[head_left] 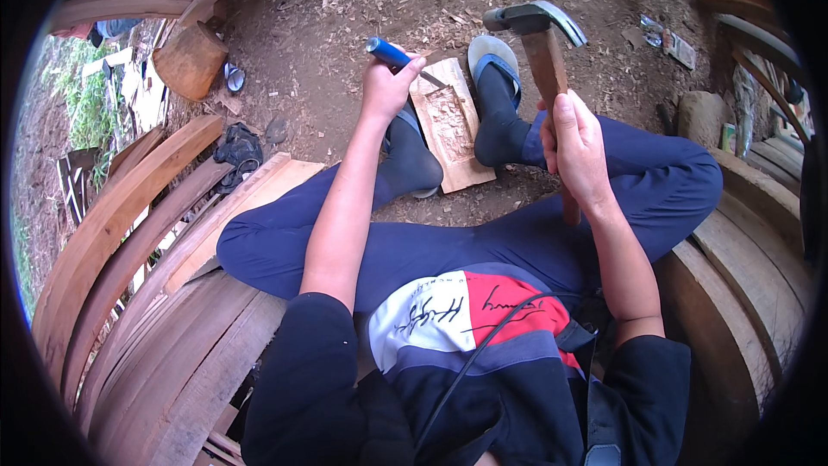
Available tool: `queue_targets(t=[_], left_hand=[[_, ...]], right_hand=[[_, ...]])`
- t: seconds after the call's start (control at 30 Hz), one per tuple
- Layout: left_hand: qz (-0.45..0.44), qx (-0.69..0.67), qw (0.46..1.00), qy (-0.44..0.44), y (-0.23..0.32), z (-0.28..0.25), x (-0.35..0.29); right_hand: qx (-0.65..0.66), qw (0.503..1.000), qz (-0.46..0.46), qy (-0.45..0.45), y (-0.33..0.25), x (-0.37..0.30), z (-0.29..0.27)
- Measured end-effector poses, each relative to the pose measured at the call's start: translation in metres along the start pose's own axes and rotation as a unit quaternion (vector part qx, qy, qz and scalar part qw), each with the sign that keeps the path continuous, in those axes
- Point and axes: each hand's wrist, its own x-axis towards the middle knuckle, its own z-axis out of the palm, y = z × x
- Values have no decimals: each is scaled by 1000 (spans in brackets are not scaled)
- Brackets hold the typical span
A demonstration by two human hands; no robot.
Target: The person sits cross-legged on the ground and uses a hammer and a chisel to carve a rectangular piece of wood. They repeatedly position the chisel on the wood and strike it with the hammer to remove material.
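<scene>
My left hand (387,85) is closed round a chisel (390,53) with a blue handle. The chisel slants down to the right, its metal blade reaching the far left part of a wooden block (466,174). A rough, shallow recess with chips in it is cut into the block's upper face. The block lies on the ground between my feet. My right hand (569,145) grips the wooden handle of a claw hammer (547,65). The hammer is raised to the right of the block, head up and apart from the chisel.
Curved wooden pieces (116,229) and planks (194,354) stand close on my left. More timber (742,224) lies at my right. A sawn log piece (190,60) sits at the far left, near a dark cloth (239,151). Wood chips litter the dirt floor (388,0).
</scene>
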Motion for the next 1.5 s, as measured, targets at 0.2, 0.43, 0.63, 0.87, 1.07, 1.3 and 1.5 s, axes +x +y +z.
queue_targets(t=[0.2,0.43,0.63,0.87,1.07,1.3,1.5], left_hand=[[23,-17,1000,13,-1,7,-6],[33,-8,999,37,4,13,-14],[40,30,998,24,3,13,-15],[59,36,996,50,5,16,-16],[61,40,997,9,10,17,-19],[41,59,993,-95,25,15,-16],[56,69,991,-102,18,17,-7]], right_hand=[[0,1000,-8,10,-1,-4,-1],[3,1000,4,14,-2,-4,-1],[-8,1000,-1,8,-1,-4,-2],[-14,1000,7,8,-2,-3,-2],[-25,1000,6,8,-2,-2,-1],[-84,996,1,-2,3,-1,6],[-226,970,-80,-45,-18,1,10]])
